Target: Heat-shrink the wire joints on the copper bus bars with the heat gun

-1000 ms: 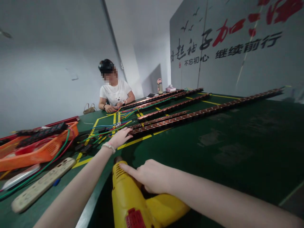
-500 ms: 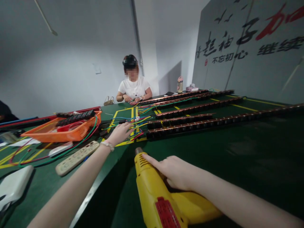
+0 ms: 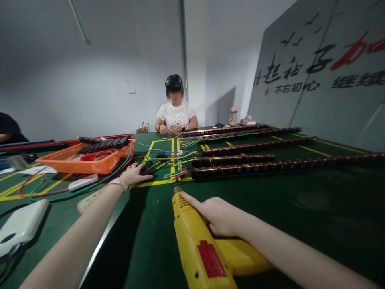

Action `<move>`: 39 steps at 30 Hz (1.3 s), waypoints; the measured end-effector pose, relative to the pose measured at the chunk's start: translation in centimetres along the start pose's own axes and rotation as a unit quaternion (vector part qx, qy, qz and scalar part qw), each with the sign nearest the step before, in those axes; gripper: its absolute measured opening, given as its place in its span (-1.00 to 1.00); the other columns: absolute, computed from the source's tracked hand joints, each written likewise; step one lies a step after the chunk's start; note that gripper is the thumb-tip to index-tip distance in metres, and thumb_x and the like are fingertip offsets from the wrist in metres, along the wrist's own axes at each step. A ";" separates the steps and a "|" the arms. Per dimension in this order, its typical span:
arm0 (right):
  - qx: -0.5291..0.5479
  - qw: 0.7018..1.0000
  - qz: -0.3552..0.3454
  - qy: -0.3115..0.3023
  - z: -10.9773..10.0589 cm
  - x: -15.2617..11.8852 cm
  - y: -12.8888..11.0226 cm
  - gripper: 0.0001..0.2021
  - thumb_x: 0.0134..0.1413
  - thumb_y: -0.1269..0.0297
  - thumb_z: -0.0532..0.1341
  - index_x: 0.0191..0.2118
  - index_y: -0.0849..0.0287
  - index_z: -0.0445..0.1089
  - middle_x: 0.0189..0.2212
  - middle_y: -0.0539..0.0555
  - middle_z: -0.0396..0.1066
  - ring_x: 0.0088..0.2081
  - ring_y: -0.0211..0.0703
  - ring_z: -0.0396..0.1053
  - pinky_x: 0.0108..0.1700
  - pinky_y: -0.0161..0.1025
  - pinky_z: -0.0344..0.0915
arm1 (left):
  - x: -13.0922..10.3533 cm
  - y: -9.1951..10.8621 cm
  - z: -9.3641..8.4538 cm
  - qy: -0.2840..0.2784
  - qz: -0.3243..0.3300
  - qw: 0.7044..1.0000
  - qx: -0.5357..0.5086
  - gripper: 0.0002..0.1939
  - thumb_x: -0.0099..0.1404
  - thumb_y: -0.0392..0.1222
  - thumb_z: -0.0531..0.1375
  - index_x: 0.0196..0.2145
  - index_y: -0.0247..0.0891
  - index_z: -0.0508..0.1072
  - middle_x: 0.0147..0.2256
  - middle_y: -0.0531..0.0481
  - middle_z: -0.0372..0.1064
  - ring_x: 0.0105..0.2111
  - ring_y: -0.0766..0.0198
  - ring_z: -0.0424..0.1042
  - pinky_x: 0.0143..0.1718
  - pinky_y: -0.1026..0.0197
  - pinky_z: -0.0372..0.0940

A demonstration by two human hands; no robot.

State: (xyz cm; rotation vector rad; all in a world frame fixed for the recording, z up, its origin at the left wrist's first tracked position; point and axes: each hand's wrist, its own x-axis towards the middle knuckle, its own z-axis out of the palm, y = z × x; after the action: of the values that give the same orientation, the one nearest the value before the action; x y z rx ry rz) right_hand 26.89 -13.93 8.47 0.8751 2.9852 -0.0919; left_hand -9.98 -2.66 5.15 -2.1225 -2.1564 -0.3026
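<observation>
My right hand (image 3: 218,214) is wrapped round a yellow heat gun (image 3: 192,237), index finger laid along its barrel and metal nozzle pointing away from me. At the left, my left hand (image 3: 135,174) reaches low over the green table with its fingers apart, beside a small black object (image 3: 146,167). Whether the fingertips touch that object I cannot tell. Just right of this hand lie colored wires (image 3: 180,172), red, yellow, green and blue. They run to the ends of long black strips with copper-colored edges (image 3: 240,169).
An orange basket (image 3: 75,163) with black parts and red wire stands at the left. Nearer are a power strip (image 3: 90,200), partly behind my forearm, and a white device (image 3: 24,226). A co-worker (image 3: 177,114) sits across the table; another person's dark sleeve (image 3: 10,126) shows far left.
My left hand has moved left, from the colored wires to the small black object. My right hand keeps hold of the heat gun. The camera view has shifted slightly.
</observation>
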 end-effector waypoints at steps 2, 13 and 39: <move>-0.001 1.000 0.006 -0.002 0.0 0.0 0.0 -0.04 -0.13 0.43 0.18 0.29 0.20 -0.47 -0.34 0.13 0.42 -0.37 -0.03 0.38 -0.41 -0.26 0.14 | 0.7 -0.2 0.4 -0.014 -0.002 1.000 0.017 -0.11 -0.08 0.42 0.05 0.08 -0.24 0.22 0.05 -0.29 0.13 0.01 -0.22 0.18 -0.04 -0.09 0.12; -0.004 1.000 0.007 0.008 0.3 -0.2 0.1 -0.05 -0.11 0.43 0.18 0.29 0.17 -0.49 -0.34 0.13 0.42 -0.38 -0.05 0.38 -0.39 -0.25 0.14 | -1.2 -0.2 -0.4 0.078 0.077 0.994 -0.009 -0.47 -0.01 0.16 0.15 -0.16 -0.26 0.28 -0.18 -0.11 0.17 -0.12 0.06 0.25 -0.07 0.07 0.22; -0.087 0.988 -0.108 0.068 1.0 5.6 -1.3 -0.06 -0.14 0.34 0.17 0.28 0.40 -0.43 -0.44 0.11 0.45 -0.44 -0.04 0.37 -0.26 -0.15 0.18 | -13.0 3.4 -2.7 0.035 0.192 0.974 -0.120 -0.30 0.08 -0.23 0.13 0.15 -0.22 -0.04 0.11 -0.21 0.07 0.13 0.02 0.09 0.09 -0.05 0.11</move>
State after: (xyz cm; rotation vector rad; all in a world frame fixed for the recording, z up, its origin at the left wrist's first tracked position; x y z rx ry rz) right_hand 21.49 -12.09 7.34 0.5598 3.1430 0.2308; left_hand -6.51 -15.95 5.30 -2.5508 -1.6934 -0.6128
